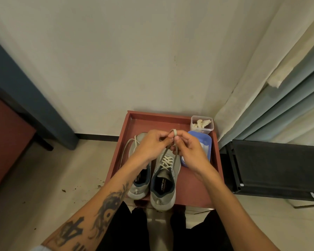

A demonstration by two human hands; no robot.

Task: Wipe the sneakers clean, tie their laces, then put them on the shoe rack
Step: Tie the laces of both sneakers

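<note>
left hand (152, 144) pinches lace (165, 160) | right hand (188, 151) pinches its loop, fingers curled | laced sneaker (165, 185) directly beneath both hands, heel toward person | second sneaker (139, 183) under left wrist, lace loose | both on red tabletop (195, 189)

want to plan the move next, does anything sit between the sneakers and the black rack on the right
Yes: the blue tub lies right of the sneakers, toward the rack, and the raised rim of the tray runs between them too.
</note>
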